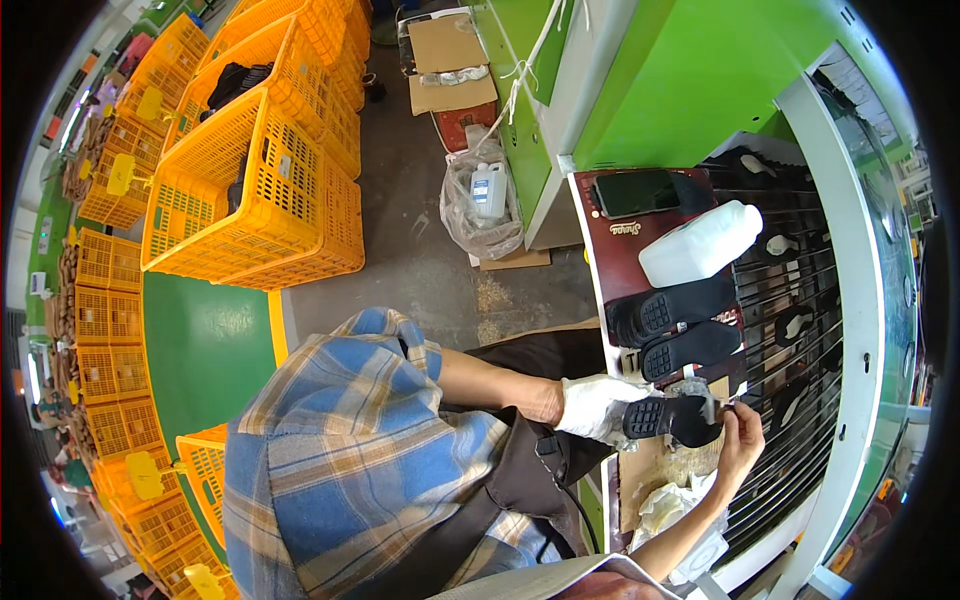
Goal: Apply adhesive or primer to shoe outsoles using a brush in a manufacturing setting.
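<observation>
A black shoe sole [672, 417], tread side up, is held over the near edge of the table [592, 235]. The left hand [597, 406], in a white glove, has its fingers closed around the sole's heel end. The bare right hand [742, 437] pinches a small brush [712, 405] at the sole's toe. Just beyond lie two more black soles [680, 325], a white plastic bottle [700, 245] and a dark phone [637, 192]. Yellow crates [250, 180] stand well apart to the left.

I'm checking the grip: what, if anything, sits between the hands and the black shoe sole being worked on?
Nothing visible does. The gloved left hand grips the black shoe sole directly, and the bare right hand meets its far end, holding a small tool against it.
</observation>
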A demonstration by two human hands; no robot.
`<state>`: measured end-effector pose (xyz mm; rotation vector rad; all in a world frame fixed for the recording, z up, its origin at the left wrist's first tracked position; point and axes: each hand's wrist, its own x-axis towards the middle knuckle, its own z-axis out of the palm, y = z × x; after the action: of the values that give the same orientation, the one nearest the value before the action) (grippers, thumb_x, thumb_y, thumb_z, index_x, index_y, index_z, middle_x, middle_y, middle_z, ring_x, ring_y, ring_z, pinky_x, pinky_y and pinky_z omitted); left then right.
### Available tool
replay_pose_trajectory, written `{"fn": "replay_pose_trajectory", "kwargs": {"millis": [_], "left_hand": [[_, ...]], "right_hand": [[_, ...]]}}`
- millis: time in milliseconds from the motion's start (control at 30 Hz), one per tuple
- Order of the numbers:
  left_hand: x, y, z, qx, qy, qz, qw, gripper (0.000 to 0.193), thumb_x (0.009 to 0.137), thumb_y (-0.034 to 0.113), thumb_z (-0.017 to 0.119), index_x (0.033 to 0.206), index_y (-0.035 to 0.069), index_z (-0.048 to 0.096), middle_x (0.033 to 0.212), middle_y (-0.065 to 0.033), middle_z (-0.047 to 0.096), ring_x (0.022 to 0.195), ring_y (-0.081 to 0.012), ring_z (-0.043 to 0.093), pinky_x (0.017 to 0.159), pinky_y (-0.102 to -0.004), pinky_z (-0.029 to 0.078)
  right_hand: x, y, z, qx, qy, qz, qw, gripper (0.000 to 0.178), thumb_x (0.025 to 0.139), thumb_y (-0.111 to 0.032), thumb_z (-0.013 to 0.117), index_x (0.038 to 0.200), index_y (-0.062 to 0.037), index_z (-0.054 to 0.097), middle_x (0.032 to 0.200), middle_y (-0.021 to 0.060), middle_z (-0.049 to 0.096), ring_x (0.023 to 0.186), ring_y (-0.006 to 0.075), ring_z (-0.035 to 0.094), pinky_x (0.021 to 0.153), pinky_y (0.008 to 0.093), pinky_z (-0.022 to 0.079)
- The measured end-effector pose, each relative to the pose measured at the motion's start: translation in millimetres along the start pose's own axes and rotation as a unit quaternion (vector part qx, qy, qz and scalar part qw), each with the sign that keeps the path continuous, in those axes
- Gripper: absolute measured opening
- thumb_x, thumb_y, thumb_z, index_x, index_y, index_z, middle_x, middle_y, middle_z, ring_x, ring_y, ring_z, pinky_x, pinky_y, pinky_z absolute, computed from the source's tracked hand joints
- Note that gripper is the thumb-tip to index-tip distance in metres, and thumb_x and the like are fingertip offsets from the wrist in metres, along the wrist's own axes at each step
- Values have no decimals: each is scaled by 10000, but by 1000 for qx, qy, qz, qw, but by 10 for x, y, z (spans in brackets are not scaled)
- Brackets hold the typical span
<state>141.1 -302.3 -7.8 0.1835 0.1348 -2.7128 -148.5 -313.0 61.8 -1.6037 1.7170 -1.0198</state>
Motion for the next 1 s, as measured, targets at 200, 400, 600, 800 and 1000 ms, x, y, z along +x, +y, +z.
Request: {"fn": "replay_pose_trajectory", "kwargs": {"millis": [200, 400, 600, 800, 1000], "left_hand": [[-19, 21, 12, 32, -2, 4, 999, 365, 986, 288, 530, 1332, 171, 517, 1115, -48, 635, 912, -191, 642, 743, -390, 572], [-7, -8, -57, 30, -6, 35, 999, 413, 977, 289, 530, 1371, 172, 481, 1212, -33, 597, 1041, -224, 599, 770, -480, 553], [-47, 97, -118, -4, -28, -4, 1000, 497, 985, 299, 485, 1445, 129, 403, 1295, -126, 540, 1043, -351, 587, 909, -527, 495], [-104, 160, 71, -7, 25, -4, 1000, 402, 1034, 257, 368, 1371, 52, 448, 1200, -162, 590, 982, -318, 624, 839, -511, 538], [-92, 156, 123, 14, 13, 2, 1000, 415, 1039, 266, 352, 1378, 43, 437, 1235, -161, 577, 1040, -305, 614, 858, -521, 539]], "right_hand": [[93, 167, -45, -20, 2, 2, 1000, 147, 884, 24, 626, 1020, 74, 643, 846, 85, 674, 746, 130, 634, 710, 253, 522], [193, 428, -288, -214, 27, 25, 976, 189, 893, -76, 628, 1029, 50, 660, 874, 116, 693, 788, 153, 630, 744, 291, 509], [91, 507, -431, -81, 16, 36, 996, 198, 866, -98, 673, 1005, 42, 693, 939, 77, 710, 858, 126, 651, 770, 258, 502], [9, 492, -409, -152, 180, 127, 964, 217, 850, -125, 697, 1004, 28, 703, 840, 77, 724, 767, 119, 665, 720, 255, 515], [-112, 444, -318, -232, 184, 130, 946, 220, 810, -136, 700, 963, 22, 714, 786, 147, 718, 722, 179, 704, 688, 278, 529]]}}
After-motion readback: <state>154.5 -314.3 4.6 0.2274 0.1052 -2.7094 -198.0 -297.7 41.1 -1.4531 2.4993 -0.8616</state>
